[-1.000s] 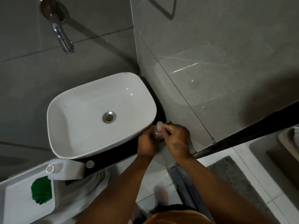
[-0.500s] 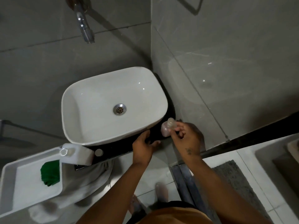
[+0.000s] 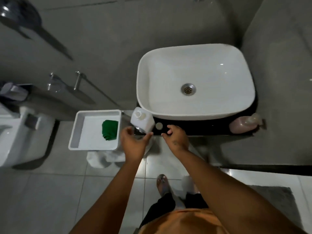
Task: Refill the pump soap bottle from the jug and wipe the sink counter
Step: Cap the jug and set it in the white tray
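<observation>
A white jug (image 3: 142, 121) with its mouth uncapped stands at the left end of the black counter (image 3: 202, 128). Its round cap (image 3: 159, 126) lies on the counter just to its right. My left hand (image 3: 134, 142) is open, fingers curved, right below the jug without gripping it. My right hand (image 3: 175, 137) hovers open at the counter's front edge, fingertips close to the cap. The pink soap bottle (image 3: 243, 123) lies on its side at the counter's right end, away from both hands. A green cloth (image 3: 109, 130) lies in a white tray (image 3: 74, 137).
A white basin (image 3: 195, 81) fills most of the counter. A white cloth lies on the floor under the tray. A toilet (image 3: 15, 132) stands at the left. Grey tiled walls close the back and right, and a grey mat lies at the lower right.
The view has swung left. My right hand has let go of the soap bottle, which now lies at the counter's right end. Both hands have moved left to the jug.
</observation>
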The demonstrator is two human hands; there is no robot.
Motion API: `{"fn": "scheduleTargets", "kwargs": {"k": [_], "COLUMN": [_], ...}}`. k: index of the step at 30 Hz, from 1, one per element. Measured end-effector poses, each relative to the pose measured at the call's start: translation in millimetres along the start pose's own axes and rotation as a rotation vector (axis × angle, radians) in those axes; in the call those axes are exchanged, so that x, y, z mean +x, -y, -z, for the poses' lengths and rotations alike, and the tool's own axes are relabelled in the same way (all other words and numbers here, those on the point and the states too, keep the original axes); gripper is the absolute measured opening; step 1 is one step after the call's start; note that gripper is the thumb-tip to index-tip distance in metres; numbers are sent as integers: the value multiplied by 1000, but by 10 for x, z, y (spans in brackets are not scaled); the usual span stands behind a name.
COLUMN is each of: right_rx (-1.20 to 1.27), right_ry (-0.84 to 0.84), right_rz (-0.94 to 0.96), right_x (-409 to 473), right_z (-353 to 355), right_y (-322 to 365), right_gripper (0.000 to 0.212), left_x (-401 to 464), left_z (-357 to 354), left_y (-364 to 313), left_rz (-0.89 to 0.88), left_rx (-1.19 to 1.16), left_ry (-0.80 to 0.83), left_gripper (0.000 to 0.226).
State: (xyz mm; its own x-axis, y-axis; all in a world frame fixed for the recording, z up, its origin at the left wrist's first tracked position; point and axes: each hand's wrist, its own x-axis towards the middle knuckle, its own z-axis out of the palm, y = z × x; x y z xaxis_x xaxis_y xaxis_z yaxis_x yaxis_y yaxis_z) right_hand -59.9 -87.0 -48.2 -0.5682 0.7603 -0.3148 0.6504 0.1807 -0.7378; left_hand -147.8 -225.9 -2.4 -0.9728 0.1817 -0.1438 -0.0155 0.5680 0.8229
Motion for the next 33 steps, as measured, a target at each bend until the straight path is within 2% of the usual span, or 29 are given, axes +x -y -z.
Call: {"fn": "scheduleTargets", "kwargs": {"k": [4,7,13,19,22,27,33], "right_rx": [-114,-163,-119,59,62,-95,-381], "right_ry": [6,-8,-23,58,140,273,373], "right_rz": [-62,-84,-78,100,299,464,630], "right_x": [104,145,156,-74,-168,-309,-346], "right_z": [-253,-324,-274,301,833,1584,2062], "right_y": [197,258,270,356,471,845,1032], "right_gripper": [26,26,30,34,38,48,35], "left_x": [300,398,417,225,56,-159,-312], "left_z": [67,71,120,229,247,120,-103], "left_y": [-99,-143,-161,-89,-142,-432,-734], "left_rz": [-155,-161,-148,-190,-273,-398,-532], "left_rx": [31,-18,-122,-123,-93,-76,-27], "left_ry": [117,197,205,250,349,433,500], "left_gripper": [81,76,68,76,76,74,71]}}
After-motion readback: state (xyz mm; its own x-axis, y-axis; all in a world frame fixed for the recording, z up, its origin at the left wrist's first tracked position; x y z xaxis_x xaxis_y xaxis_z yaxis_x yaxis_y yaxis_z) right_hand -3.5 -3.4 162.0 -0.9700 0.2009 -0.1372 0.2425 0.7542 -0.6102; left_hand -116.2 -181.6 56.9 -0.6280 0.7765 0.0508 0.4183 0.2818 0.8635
